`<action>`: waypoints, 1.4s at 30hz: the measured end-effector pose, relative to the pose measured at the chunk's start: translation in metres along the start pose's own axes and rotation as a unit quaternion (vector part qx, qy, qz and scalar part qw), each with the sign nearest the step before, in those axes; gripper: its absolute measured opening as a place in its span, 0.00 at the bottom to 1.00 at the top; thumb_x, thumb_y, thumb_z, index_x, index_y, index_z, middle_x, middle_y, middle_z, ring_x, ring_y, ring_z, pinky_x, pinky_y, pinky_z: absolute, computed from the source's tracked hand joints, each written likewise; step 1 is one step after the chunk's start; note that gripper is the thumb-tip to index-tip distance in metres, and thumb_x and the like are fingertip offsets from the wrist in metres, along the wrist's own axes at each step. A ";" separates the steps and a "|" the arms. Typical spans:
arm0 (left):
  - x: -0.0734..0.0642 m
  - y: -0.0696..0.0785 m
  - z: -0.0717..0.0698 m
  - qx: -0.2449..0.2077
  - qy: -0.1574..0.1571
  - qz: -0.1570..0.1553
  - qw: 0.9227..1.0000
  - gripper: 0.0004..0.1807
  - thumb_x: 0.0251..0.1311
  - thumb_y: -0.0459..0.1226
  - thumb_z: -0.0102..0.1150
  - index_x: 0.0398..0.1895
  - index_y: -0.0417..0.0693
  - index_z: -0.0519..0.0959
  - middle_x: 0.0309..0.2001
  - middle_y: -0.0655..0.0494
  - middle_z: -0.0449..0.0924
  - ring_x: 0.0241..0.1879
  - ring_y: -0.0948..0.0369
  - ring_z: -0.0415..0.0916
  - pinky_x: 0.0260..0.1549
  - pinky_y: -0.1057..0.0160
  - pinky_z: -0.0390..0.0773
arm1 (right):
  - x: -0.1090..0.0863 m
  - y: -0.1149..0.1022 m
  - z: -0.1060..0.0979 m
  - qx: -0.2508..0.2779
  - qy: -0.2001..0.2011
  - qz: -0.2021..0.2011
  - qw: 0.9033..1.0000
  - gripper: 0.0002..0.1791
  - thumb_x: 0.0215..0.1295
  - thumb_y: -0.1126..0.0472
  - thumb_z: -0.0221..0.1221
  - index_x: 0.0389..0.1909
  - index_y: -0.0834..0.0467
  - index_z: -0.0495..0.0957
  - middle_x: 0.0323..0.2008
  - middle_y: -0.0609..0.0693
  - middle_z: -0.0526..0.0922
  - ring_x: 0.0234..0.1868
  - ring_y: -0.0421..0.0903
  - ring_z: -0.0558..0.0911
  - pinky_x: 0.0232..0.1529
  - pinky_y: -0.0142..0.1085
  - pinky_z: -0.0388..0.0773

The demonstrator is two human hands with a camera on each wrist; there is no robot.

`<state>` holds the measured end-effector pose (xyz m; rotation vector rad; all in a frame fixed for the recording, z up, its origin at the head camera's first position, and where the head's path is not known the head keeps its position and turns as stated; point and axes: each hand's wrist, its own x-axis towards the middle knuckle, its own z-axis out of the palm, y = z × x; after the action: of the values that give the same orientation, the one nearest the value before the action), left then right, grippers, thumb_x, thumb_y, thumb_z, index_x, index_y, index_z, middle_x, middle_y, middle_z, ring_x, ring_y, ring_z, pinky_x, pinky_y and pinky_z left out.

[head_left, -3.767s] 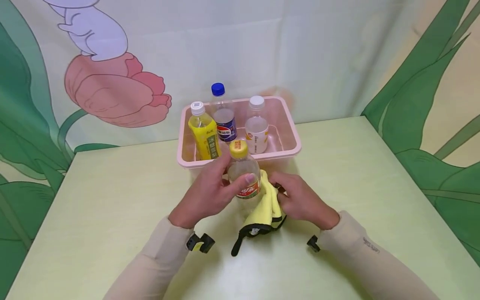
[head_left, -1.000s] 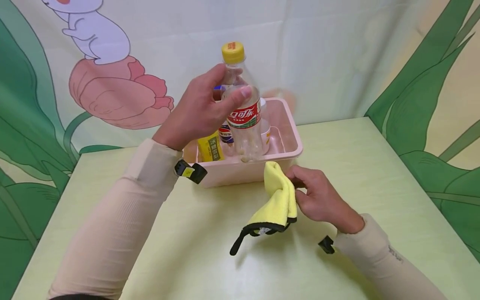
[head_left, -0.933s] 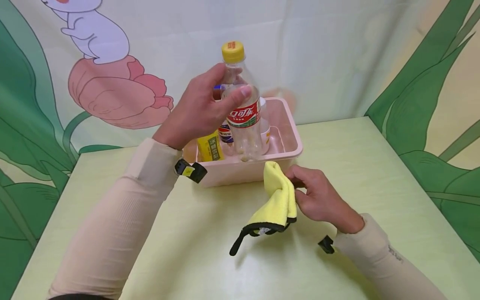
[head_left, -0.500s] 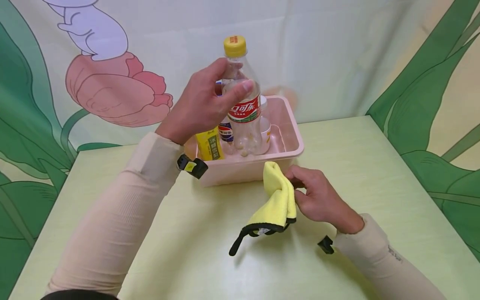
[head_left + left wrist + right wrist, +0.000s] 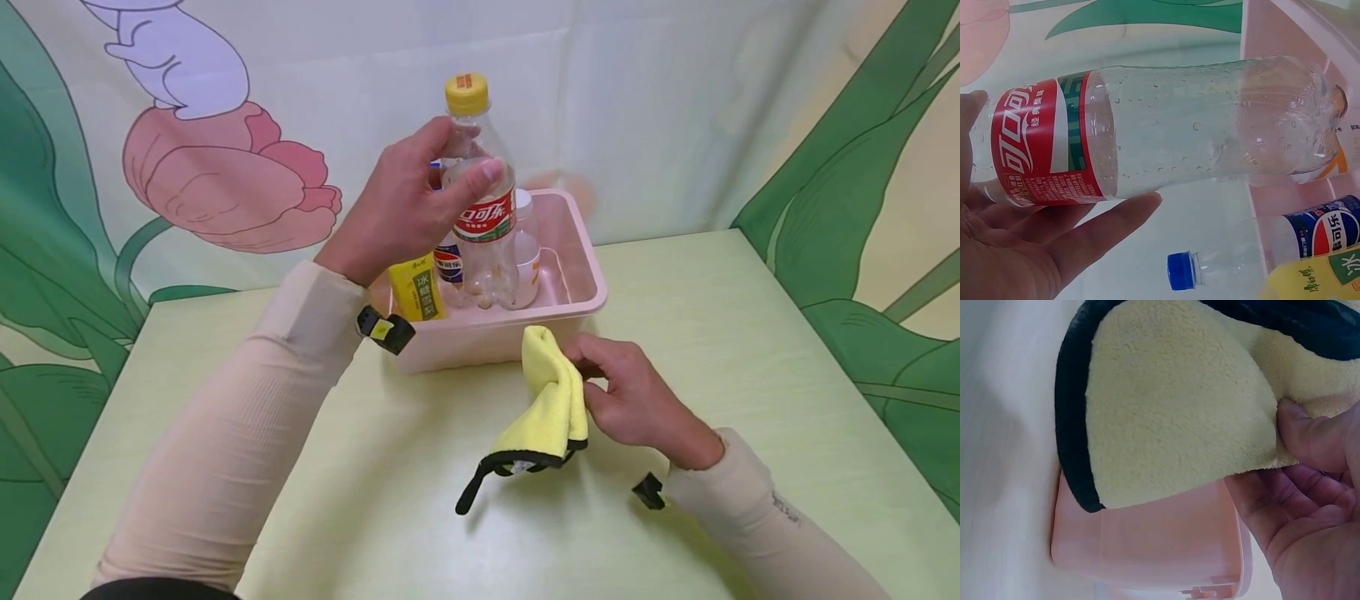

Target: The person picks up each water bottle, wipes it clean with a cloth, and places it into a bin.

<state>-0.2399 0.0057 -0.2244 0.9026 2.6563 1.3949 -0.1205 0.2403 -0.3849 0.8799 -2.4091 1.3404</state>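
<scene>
My left hand (image 5: 412, 204) grips a clear plastic cola bottle (image 5: 486, 267) with a yellow cap and red label, upright over the front part of a pink bin (image 5: 495, 354). Droplets show inside the bottle (image 5: 1172, 125) in the left wrist view. My right hand (image 5: 633, 396) pinches a folded yellow cloth (image 5: 547, 408) with black edging in front of the bin; a black loop hangs from its corner. The right wrist view shows thumb and fingers on the cloth (image 5: 1172, 406).
In the bin stand a yellow-labelled bottle (image 5: 416, 287), a blue-capped Pepsi bottle (image 5: 450, 262) and a white-capped bottle (image 5: 527, 267), partly hidden by the cola bottle. The bin sits on a pale table (image 5: 675, 317) against a printed curtain (image 5: 645, 108).
Since the earliest frame, my left hand has raised the cola bottle from beside the cloth to above the bin. The right hand moved slightly right with the cloth. Little differs over the last second.
</scene>
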 end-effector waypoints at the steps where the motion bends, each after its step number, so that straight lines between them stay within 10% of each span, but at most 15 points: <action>1: 0.000 -0.001 0.000 0.000 0.000 -0.002 1.000 0.25 0.69 0.49 0.55 0.63 0.48 0.67 0.58 0.53 0.77 0.59 0.52 0.80 0.56 0.53 0.82 | 0.000 0.000 0.000 -0.002 -0.001 0.002 1.000 0.21 0.48 0.86 0.52 0.33 0.58 0.77 0.32 0.48 0.83 0.34 0.35 0.81 0.37 0.35 0.86; 42: 0.008 -0.034 0.015 0.019 0.015 -0.020 1.000 0.24 0.69 0.51 0.55 0.61 0.48 0.68 0.57 0.52 0.78 0.59 0.53 0.79 0.56 0.52 0.81 | -0.006 0.002 0.002 -0.018 -0.010 0.017 1.000 0.20 0.49 0.84 0.53 0.32 0.56 0.76 0.30 0.45 0.82 0.33 0.35 0.81 0.37 0.33 0.85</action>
<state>-0.2590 0.0059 -0.2572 0.8329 2.7153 1.3642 -0.1174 0.2415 -0.3904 0.8523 -2.4661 1.3013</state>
